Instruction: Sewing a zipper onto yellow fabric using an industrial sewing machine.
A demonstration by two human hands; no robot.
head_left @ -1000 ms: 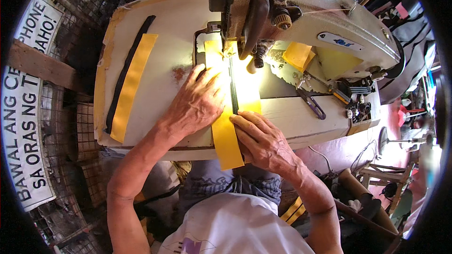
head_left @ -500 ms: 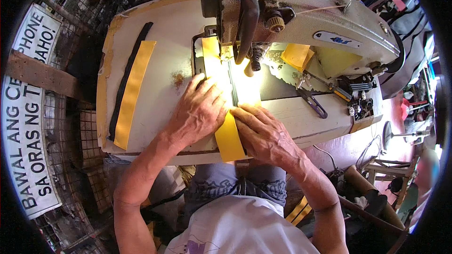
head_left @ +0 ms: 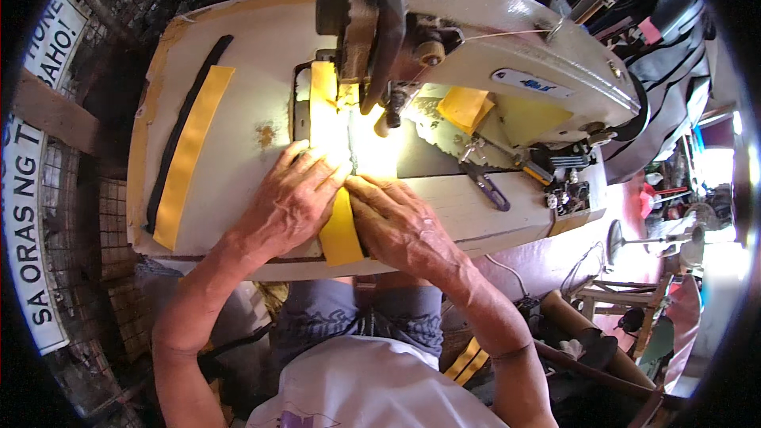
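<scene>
A long yellow strip (head_left: 342, 231) runs under the head of a sewing machine (head_left: 476, 40), its near end reaching the table's front edge. A narrow dark strip, mostly hidden, lies along its right edge. My left hand (head_left: 295, 196) rests on the strip's left side with fingers stretched out flat, near the brightly lit needle area. From the right, my right hand (head_left: 403, 223) has its fingers and thumb closed at the strip's edge, just short of the needle area. Glare washes out the stitching spot.
Left on the table (head_left: 238, 190) lie another yellow strip (head_left: 193, 160) and a black strip (head_left: 187, 131). Under the machine arm are a folded yellow piece (head_left: 464, 109), a dark-handled tool (head_left: 486, 187) and a yellow-and-black cutter (head_left: 535, 171). A wire grille (head_left: 115, 198) stands left.
The whole scene has shifted left in the picture as the view turned. Both hands and the yellow strip keep nearly the same place against the machine.
</scene>
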